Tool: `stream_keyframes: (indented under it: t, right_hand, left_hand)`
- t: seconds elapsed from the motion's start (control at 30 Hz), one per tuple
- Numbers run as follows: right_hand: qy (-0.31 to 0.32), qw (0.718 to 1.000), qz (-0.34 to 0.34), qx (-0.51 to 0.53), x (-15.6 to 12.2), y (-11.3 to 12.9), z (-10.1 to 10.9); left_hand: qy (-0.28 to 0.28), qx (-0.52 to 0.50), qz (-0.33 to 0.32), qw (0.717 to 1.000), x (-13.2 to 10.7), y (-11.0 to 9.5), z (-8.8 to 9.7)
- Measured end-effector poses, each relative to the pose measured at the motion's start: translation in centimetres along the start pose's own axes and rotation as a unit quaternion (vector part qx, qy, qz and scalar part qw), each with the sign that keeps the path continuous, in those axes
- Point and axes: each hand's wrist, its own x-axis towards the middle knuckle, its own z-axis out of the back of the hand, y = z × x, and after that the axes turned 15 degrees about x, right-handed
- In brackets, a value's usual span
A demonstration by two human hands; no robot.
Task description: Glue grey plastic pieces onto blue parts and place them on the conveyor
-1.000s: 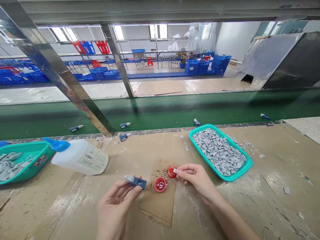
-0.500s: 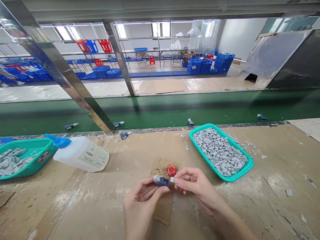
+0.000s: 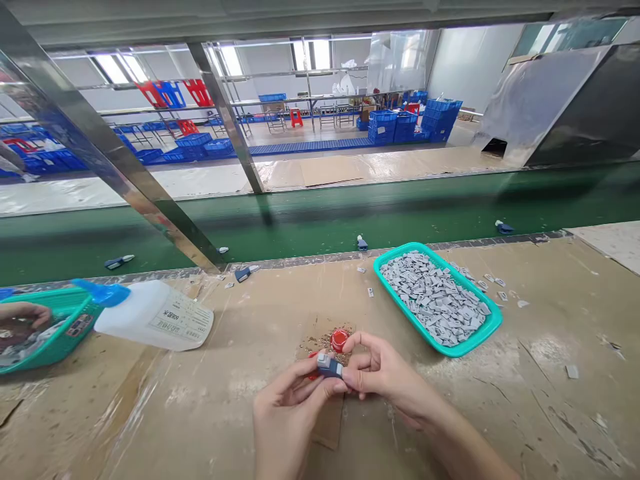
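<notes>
My left hand [image 3: 290, 397] holds a small dark blue plastic part with a light grey end [image 3: 327, 365] between thumb and fingers. A small light grey plastic piece [image 3: 340, 371] sits against the part's right end, pinched by the thumb and fingers of my right hand [image 3: 387, 377]. How far it fits in is hidden by the fingertips. Just beyond my hands a red cap [image 3: 339, 341] stands among brown specks on cardboard. To the right, a turquoise basket [image 3: 493, 327] holds many grey pieces [image 3: 435, 300].
A white bottle with a blue nozzle [image 3: 165, 317] lies at the left. Beside it, another person's hand [image 3: 25, 313] reaches into a second turquoise basket [image 3: 67, 337]. Several blue parts lie on or beside the green conveyor belt [image 3: 310, 223]. A slanted metal post [image 3: 150, 193] stands at left.
My right hand has brought the grey piece leftward against the blue part's end. Another person's hand has appeared in the left basket. The view has shifted slightly.
</notes>
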Motion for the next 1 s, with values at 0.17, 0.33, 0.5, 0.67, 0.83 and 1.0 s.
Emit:
stream_keyframes:
  t: [0.17,0.33,0.5,0.67,0.83,1.0]
  right_hand:
    - [0.036,0.999,0.008,-0.016,-0.2,0.1,0.0]
    - [0.029,0.998,0.034,-0.050,-0.4,1.2,-0.6]
    - [-0.156,0.927,0.204,-0.274,-0.8,4.1,2.6]
    - [-0.405,0.675,0.305,-0.536,-0.8,6.7,8.0]
    - [-0.431,0.610,0.216,-0.629,0.8,6.8,9.6]
    - [-0.426,0.618,0.194,-0.632,1.6,6.4,9.5]
  left_hand:
    - [0.059,0.011,-0.011,0.998,0.6,0.1,0.2]
    - [0.154,-0.005,-0.037,0.987,1.3,0.2,-0.1]
    - [0.108,0.063,-0.081,0.989,3.6,0.6,1.3]
    - [0.047,0.171,-0.188,0.966,10.0,-0.1,3.8]
    - [0.023,0.381,-0.279,0.881,18.3,-0.7,2.8]
    - [-0.010,0.487,-0.298,0.821,24.6,-1.7,-0.9]
